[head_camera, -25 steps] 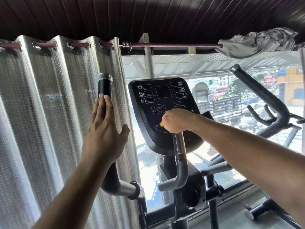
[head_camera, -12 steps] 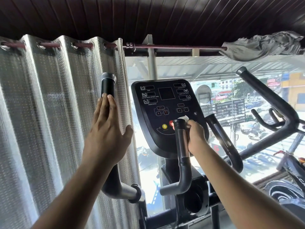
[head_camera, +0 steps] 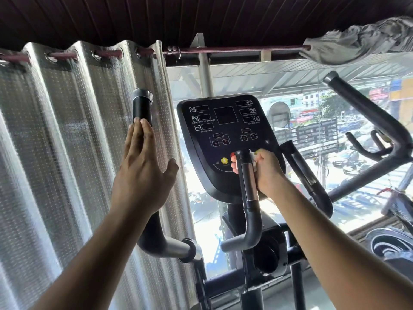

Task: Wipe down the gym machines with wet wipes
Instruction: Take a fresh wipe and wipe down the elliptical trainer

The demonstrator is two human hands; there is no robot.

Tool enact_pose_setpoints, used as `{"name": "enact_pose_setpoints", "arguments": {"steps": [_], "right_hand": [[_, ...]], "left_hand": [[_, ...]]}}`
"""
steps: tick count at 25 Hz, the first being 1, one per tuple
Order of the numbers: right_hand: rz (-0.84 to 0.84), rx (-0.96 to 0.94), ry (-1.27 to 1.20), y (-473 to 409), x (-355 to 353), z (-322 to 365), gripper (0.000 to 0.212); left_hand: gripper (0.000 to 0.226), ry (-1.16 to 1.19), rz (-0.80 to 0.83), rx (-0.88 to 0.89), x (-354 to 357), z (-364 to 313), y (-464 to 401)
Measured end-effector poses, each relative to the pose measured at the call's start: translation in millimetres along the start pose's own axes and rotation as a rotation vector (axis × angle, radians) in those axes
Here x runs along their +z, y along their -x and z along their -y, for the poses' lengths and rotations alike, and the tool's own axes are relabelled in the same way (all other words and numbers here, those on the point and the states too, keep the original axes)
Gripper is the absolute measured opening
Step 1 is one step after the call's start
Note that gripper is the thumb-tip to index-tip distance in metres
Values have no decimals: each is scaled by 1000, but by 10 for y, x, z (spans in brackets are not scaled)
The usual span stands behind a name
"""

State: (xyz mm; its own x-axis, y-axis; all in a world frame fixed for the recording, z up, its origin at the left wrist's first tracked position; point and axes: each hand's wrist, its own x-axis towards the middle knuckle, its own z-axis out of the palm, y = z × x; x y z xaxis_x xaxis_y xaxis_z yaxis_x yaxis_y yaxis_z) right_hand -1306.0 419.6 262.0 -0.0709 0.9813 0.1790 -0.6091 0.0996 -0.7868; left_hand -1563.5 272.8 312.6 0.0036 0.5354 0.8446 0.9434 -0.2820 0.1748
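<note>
Left of the left hand (head_camera: 143, 173) hangs a silvery dotted eyelet curtain (head_camera: 67, 135); that hand lies flat, fingers straight and together, against the tall black foam-gripped handlebar (head_camera: 142, 108). To its right, the right hand (head_camera: 264, 172) is wrapped round the short black inner grip (head_camera: 247, 177), pressing a white wet wipe (head_camera: 254, 161) to it. Just behind it sits the black console panel (head_camera: 225, 135).

Left hand (head_camera: 143, 175) laid flat against the left handlebar (head_camera: 142, 108), right hand (head_camera: 264, 173) wrapped round the inner grip (head_camera: 247, 175), wipe (head_camera: 254, 161) pinched beneath, console (head_camera: 225, 139) behind.
</note>
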Motion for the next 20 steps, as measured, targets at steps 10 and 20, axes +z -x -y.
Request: {"name": "enact_pose_setpoints", "arguments": {"steps": [10,20], "right_hand": [[-15,288,124,544,-226,-462,85],[-247,-202,712,330,73,-344,42]], "left_hand": [[92,-11,1,3,3,8,-27],[91,-30,0,2,21,36,-63]]}}
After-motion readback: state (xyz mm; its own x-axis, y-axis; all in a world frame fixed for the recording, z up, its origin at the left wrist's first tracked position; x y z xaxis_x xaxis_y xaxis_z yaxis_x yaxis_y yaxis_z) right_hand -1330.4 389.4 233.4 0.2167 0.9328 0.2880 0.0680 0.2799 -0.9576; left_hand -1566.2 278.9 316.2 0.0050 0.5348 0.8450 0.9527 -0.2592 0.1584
